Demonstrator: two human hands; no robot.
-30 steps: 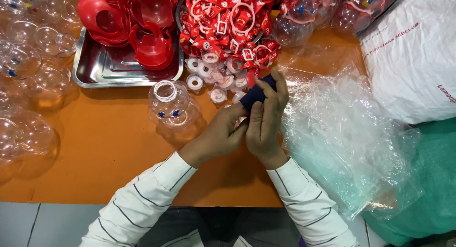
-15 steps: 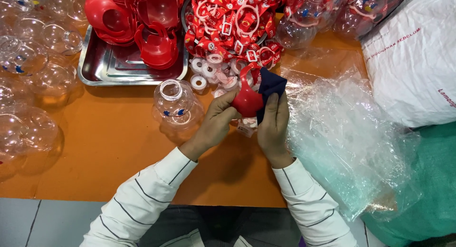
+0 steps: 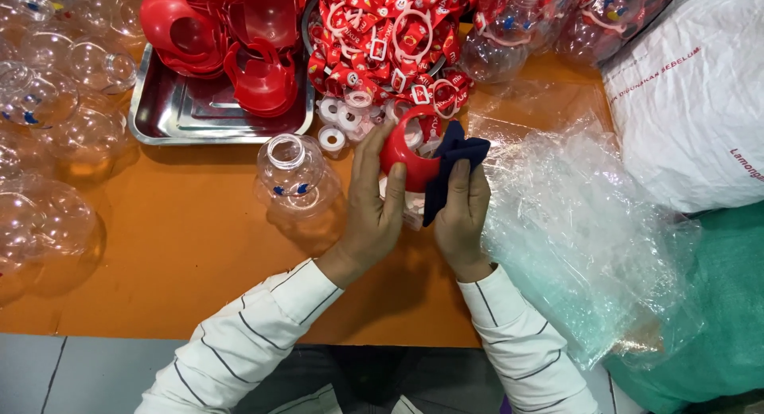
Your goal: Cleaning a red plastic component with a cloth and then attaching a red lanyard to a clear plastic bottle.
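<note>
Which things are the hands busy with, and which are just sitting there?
In use:
left hand on the red cap
right hand pressing the dark blue cloth to that cap

Just lying about:
clear round bottle
steel tray with red caps
pile of red tags
small white rings
crumpled clear plastic

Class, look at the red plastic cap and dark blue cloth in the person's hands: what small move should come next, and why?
Probably rub the dark blue cloth on across the red plastic cap. The left hand grips the cap from the side while the right hand presses the cloth against its other side, so the wiping looks unfinished.
</note>
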